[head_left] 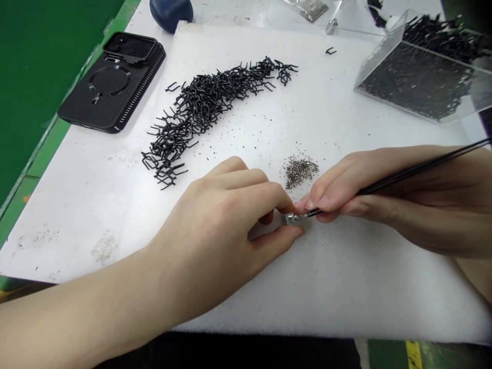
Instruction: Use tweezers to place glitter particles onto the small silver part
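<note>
Black tweezers (400, 180) in right hand (369, 197); left hand (215, 230) pinches 1 metal part (292, 219).

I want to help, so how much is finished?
Maybe partly. Done, perhaps: a long heap of black wire clips lies on the white foam sheet. In hand: the left hand pinches a small silver piece, and the right hand holds black tweezers against it. Left: the clear plastic box holds many more clips, and a little pile of silver bits lies nearby.
</note>
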